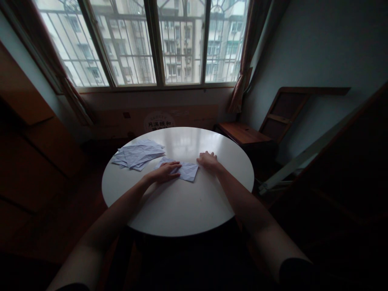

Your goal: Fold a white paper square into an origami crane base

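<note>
A creased white sheet of paper (188, 172) lies on the round white table (182, 210). My left hand (166, 172) rests flat across its left part, fingers stretched out, covering some of the sheet. At the sheet's upper right corner is my right hand (208, 161), its fingers curled down against the tabletop. Whether anything is under or between those fingers is hidden. Left of both hands, a loose pile of creased papers (138, 154) is spread near the table's far left edge.
Behind the table, a long cardboard panel (118, 121) with printed characters leans below the barred window (182, 44). A low wooden piece of furniture (244, 132) stands beyond the right edge, and a wooden frame (283, 109) leans on the wall. Wooden cabinets (33, 153) line the left side.
</note>
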Tool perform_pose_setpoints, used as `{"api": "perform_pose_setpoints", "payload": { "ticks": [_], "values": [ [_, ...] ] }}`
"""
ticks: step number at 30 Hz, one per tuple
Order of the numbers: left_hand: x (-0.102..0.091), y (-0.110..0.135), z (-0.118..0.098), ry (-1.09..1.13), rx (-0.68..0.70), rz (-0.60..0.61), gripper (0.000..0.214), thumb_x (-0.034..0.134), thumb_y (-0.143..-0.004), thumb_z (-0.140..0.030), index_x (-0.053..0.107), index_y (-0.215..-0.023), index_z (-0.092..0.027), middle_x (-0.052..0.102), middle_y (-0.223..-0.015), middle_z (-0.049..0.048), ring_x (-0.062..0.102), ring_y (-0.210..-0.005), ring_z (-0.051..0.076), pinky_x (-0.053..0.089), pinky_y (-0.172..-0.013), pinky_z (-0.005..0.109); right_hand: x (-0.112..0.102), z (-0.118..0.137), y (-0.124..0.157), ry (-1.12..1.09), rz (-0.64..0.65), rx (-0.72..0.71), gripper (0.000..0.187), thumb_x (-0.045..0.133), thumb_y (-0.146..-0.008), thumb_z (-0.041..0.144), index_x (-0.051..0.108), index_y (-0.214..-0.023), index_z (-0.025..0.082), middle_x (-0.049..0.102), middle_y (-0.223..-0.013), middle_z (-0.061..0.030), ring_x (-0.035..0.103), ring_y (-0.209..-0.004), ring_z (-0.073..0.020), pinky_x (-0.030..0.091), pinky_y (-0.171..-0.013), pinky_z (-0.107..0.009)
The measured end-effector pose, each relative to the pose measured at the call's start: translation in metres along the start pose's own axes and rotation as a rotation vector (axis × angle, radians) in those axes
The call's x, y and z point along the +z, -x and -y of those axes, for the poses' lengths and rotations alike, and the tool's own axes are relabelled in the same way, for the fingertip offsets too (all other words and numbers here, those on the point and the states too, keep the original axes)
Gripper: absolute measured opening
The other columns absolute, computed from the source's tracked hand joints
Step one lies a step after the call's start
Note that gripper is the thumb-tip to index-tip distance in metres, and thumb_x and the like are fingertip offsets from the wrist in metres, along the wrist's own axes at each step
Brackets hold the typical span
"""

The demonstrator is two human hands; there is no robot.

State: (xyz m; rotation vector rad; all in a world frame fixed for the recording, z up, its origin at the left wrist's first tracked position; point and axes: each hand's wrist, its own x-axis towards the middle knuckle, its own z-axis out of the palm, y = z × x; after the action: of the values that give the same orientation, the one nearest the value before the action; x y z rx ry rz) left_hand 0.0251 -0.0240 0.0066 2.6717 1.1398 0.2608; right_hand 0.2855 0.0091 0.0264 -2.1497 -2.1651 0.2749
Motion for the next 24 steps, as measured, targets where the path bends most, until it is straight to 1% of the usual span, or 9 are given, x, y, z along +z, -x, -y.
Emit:
{"api": "perform_pose_setpoints", "payload": {
  "ticks": [6,10,13,15,17,19,21,24],
  "values": [
    [0.0014,-0.0009,0.0007,0.001,-0.003,-0.007,0.062,0.045,-0.091,-0.057,0.046,-0.14,-0.02,0.039,-0.15,0.0128,0.038,-0.137,0.029,0.026,-0.115,0.044,-0.0018,0.0012,0.004,0.003,-0.007,-0.004,0.046,0.044,-0.09,0.041,0.058,-0.124,0.014,0.048,-0.134,-0.0192,0.041,-0.126,-0.0409,0.033,-0.099,-0.052],
    [-0.0016,0.001,-0.0025,0.02,-0.009,-0.002,0.063,0.047,-0.09,-0.057,0.046,-0.14,-0.019,0.039,-0.15,0.0137,0.037,-0.137,0.03,0.026,-0.114,0.045,-0.0026,0.0011,0.0042,-0.001,-0.004,-0.014,0.046,0.043,-0.09,0.041,0.058,-0.123,0.013,0.048,-0.134,-0.0199,0.04,-0.126,-0.0417,0.033,-0.099,-0.052],
    [-0.0045,0.0034,-0.005,0.038,-0.017,0.02,0.074,0.057,-0.082,-0.061,0.043,-0.142,-0.02,0.037,-0.151,0.0141,0.035,-0.139,0.031,0.025,-0.115,0.046,-0.0012,-0.0001,0.0019,-0.004,-0.003,-0.012,0.046,0.044,-0.09,0.042,0.058,-0.123,0.013,0.047,-0.135,-0.0201,0.04,-0.126,-0.0417,0.032,-0.099,-0.053],
    [-0.0053,0.0043,-0.0054,0.055,0.001,0.006,0.081,0.064,-0.076,-0.063,0.043,-0.143,-0.021,0.038,-0.15,0.0141,0.036,-0.138,0.031,0.026,-0.114,0.046,0.0004,-0.0011,0.0,-0.006,-0.007,-0.011,0.046,0.045,-0.09,0.042,0.058,-0.123,0.014,0.048,-0.134,-0.0203,0.04,-0.126,-0.0412,0.033,-0.099,-0.052],
    [-0.0051,0.0042,-0.0048,0.077,0.044,-0.044,0.077,0.066,-0.076,-0.061,0.047,-0.14,-0.022,0.043,-0.147,0.0134,0.041,-0.135,0.03,0.029,-0.113,0.044,0.0016,-0.0016,-0.0013,-0.008,-0.012,-0.013,0.045,0.045,-0.09,0.042,0.059,-0.122,0.014,0.048,-0.134,-0.0204,0.041,-0.126,-0.0409,0.033,-0.098,-0.052],
    [-0.0042,0.0034,-0.004,0.095,0.081,-0.096,0.065,0.066,-0.078,-0.057,0.055,-0.132,-0.023,0.048,-0.143,0.0126,0.046,-0.13,0.028,0.033,-0.11,0.044,0.0017,-0.0015,-0.0013,-0.009,-0.013,-0.017,0.044,0.045,-0.09,0.042,0.059,-0.122,0.015,0.048,-0.134,-0.0204,0.04,-0.127,-0.0411,0.034,-0.098,-0.052],
    [-0.0033,0.0029,-0.0032,0.105,0.1,-0.118,0.057,0.067,-0.078,-0.054,0.061,-0.125,-0.023,0.051,-0.14,0.0124,0.05,-0.127,0.028,0.036,-0.108,0.045,0.0005,-0.0008,-0.0003,-0.01,-0.012,-0.019,0.044,0.045,-0.09,0.041,0.059,-0.122,0.015,0.048,-0.134,-0.0208,0.041,-0.127,-0.0412,0.034,-0.098,-0.053],
    [-0.0027,0.0031,-0.0027,0.103,0.114,-0.132,0.058,0.072,-0.074,-0.053,0.064,-0.122,-0.022,0.055,-0.136,0.013,0.05,-0.125,0.03,0.038,-0.107,0.046,-0.0023,0.0002,0.0018,-0.012,-0.016,-0.02,0.043,0.045,-0.09,0.041,0.06,-0.12,0.014,0.05,-0.133,-0.0206,0.042,-0.126,-0.0407,0.034,-0.098,-0.053]
  ]
}}
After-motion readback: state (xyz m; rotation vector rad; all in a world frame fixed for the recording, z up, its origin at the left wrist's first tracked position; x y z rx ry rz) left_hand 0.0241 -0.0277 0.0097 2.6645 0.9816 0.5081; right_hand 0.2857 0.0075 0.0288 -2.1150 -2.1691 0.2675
